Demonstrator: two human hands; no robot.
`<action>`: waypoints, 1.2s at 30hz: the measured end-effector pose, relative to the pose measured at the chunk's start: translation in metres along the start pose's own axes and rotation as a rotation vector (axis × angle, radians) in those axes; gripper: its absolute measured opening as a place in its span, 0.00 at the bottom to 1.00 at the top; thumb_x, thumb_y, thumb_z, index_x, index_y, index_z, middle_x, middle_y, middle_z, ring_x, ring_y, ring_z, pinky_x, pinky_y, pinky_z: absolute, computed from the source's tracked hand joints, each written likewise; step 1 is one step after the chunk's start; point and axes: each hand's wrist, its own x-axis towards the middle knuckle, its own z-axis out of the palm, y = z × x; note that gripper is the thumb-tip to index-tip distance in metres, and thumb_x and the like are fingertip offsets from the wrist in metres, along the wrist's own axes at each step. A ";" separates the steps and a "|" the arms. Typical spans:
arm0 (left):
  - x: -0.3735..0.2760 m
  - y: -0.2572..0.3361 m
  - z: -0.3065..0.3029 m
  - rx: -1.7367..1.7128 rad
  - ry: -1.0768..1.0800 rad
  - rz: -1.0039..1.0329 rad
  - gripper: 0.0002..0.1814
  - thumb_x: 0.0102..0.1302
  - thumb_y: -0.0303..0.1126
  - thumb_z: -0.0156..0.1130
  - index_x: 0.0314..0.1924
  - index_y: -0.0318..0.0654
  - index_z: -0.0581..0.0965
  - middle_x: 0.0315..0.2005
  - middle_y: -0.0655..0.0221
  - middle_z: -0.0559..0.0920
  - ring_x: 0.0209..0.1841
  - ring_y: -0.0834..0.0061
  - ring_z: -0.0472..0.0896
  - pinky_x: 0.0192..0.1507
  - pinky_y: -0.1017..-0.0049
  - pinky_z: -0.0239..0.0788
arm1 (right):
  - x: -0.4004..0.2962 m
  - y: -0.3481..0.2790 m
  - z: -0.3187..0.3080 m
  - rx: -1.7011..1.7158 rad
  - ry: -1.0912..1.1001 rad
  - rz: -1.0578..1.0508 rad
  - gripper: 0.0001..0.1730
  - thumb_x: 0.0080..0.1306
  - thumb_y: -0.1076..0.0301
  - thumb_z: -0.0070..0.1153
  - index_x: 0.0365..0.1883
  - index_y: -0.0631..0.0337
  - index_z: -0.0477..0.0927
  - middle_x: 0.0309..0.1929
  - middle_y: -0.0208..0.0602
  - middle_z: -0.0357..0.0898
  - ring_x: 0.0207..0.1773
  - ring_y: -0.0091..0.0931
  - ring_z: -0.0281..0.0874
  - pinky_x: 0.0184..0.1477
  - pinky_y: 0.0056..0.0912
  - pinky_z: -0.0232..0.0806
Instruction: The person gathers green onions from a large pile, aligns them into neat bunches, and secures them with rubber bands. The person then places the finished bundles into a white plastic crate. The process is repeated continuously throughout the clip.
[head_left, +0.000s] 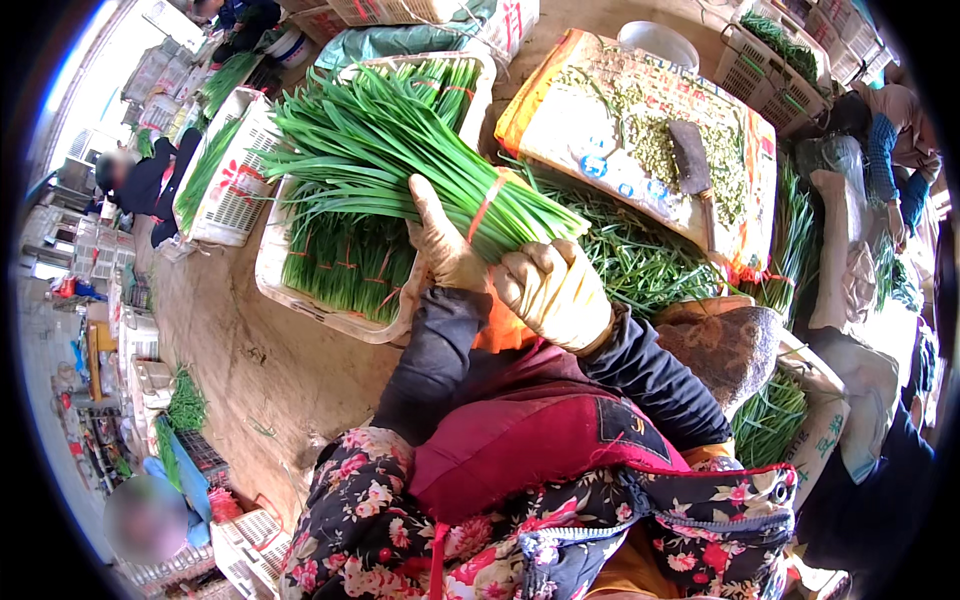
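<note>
A bunch of long green leaves that look like garlic chives (420, 157) lies across my left hand (448, 247), its pale cut ends to the right. My left thumb presses over the top of the stems. Around the bunch runs a red tie (487, 202). My right hand (555, 292) is curled into a fist against the underside of the stems; whether it pinches the tie's end is hidden. Both hands wear stained, pale gloves. Beneath the leaves stands a white plastic crate (337, 311), packed with tied bunches (349, 262).
A cleaver (690, 157) rests on a sack-covered block (555, 139) strewn with chopped bits. Loose leaves (645, 255) lie in front of it. Another crate (244, 191) stands left on the dirt floor (217, 315). A metal basin (660, 45) is behind. Other people work at both sides.
</note>
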 end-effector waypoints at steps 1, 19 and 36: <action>-0.001 0.000 -0.001 0.009 0.015 -0.004 0.36 0.67 0.52 0.59 0.65 0.37 0.63 0.59 0.63 0.72 0.55 0.66 0.75 0.55 0.65 0.72 | 0.000 -0.001 -0.002 0.027 -0.026 0.000 0.14 0.52 0.66 0.58 0.38 0.56 0.75 0.38 0.30 0.73 0.45 0.29 0.71 0.44 0.36 0.65; -0.003 -0.001 0.014 0.408 0.274 0.131 0.38 0.63 0.54 0.63 0.63 0.33 0.67 0.58 0.66 0.73 0.54 0.70 0.75 0.58 0.68 0.68 | -0.055 0.015 -0.030 0.228 -0.249 -0.071 0.13 0.49 0.64 0.56 0.35 0.48 0.82 0.42 0.21 0.79 0.50 0.23 0.74 0.61 0.49 0.61; -0.016 -0.005 0.011 0.429 0.072 0.229 0.37 0.68 0.48 0.60 0.65 0.29 0.62 0.60 0.63 0.70 0.56 0.68 0.73 0.59 0.69 0.65 | -0.016 0.068 -0.028 0.562 -0.239 0.535 0.42 0.52 0.53 0.67 0.62 0.62 0.67 0.50 0.50 0.75 0.54 0.44 0.72 0.56 0.44 0.63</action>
